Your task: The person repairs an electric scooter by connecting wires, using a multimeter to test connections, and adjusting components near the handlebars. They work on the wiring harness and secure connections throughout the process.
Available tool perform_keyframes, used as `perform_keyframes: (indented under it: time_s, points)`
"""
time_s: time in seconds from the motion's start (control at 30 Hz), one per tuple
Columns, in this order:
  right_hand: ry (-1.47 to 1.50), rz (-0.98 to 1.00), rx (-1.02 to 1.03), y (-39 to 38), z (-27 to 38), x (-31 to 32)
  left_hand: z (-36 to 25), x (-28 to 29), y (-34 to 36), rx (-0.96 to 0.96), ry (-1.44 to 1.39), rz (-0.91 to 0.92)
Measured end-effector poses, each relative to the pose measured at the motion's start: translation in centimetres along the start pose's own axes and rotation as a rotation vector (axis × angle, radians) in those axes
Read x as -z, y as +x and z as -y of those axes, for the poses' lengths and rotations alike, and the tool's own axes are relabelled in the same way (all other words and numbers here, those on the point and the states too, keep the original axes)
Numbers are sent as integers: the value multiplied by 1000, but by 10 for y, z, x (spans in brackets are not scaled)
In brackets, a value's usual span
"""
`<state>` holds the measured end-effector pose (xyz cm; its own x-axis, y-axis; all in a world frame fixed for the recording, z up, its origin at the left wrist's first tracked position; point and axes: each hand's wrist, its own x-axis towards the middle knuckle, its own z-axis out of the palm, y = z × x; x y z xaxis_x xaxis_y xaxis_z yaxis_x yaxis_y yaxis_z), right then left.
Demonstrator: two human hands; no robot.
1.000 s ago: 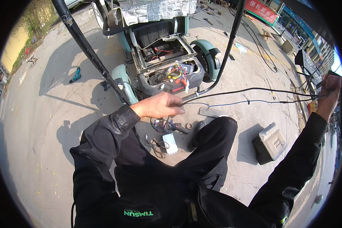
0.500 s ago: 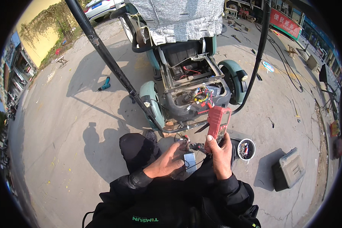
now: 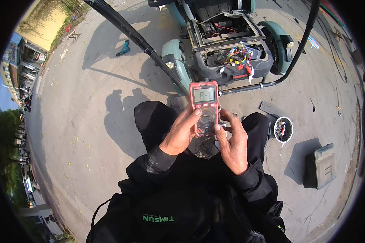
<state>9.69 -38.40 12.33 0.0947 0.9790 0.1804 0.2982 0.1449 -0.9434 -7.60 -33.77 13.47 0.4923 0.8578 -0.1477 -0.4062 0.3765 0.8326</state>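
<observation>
A red-and-grey handheld multimeter (image 3: pixel 204 99) is upright between my hands above my lap, its lit screen at the top. My left hand (image 3: pixel 178 131) grips its left side, thumb on the face near the dial. My right hand (image 3: pixel 233 146) holds the lower right side, thumb at the bottom corner. Just beyond it stands the front of a teal three- or four-wheeled vehicle (image 3: pixel 170 56) with an open housing full of coloured connectors (image 3: pixel 239 58). Some dark cables (image 3: pixel 205 150) lie below the meter, mostly hidden by my hands.
A black tube frame (image 3: pixel 129 34) arches from both sides to cross before me. A teal drill (image 3: pixel 123 50) lies on the concrete at left. At right are a bucket of small parts (image 3: pixel 283 130), a grey plate (image 3: pixel 267 108) and a lidded toolbox (image 3: pixel 324 166). Parked vehicles line the far left.
A second ago my hands held long cables apart. The meter then appeared raised in my right hand; now it is lower and central, with my left hand on it too.
</observation>
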Motion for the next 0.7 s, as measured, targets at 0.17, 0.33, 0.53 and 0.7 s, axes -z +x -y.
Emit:
perform_keyframes:
  time_s: [0.17,0.33,0.53,0.7]
  points:
    - [-295,-109,323,9,1,5,10,2,4,31,-74,11]
    - [-254,-110,400,6,-8,-1,25,5,-4,27,209,-46]
    - [266,71,-109,-12,-10,-8,31,11,-21,-24,24,-92]
    - [699,309,-283,-7,-10,2,8,13,-22,-32,123,115]
